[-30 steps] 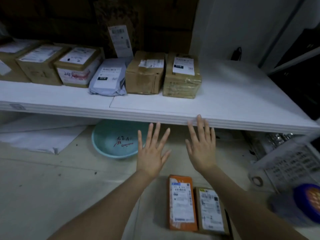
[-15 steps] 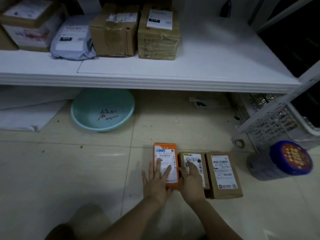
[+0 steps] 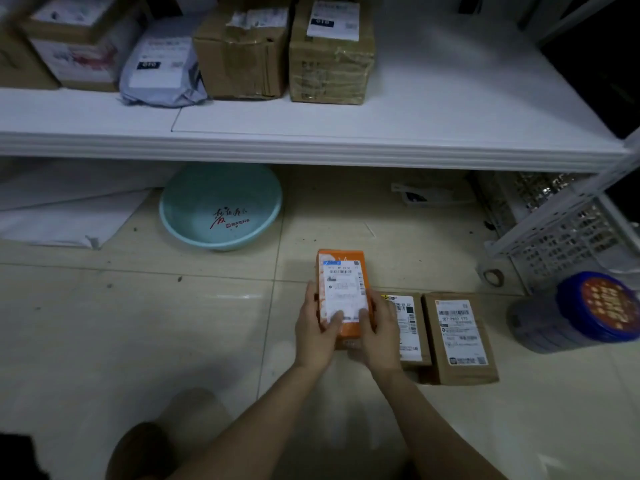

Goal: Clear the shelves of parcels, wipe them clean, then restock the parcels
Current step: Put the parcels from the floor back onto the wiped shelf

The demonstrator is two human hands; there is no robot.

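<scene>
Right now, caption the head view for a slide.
Left hand and right hand grip the orange parcel beside two brown parcels.

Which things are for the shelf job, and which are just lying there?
For the job: orange rectangular parcel, held by left hand and right hand; two brown cardboard parcels on the floor; white shelf.
Lying about: teal plastic basin; white plastic basket; blue-lidded round tub.

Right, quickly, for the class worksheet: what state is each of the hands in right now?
Left hand: grips the orange parcel by its left edge.
Right hand: grips the same parcel by its right edge.
</scene>
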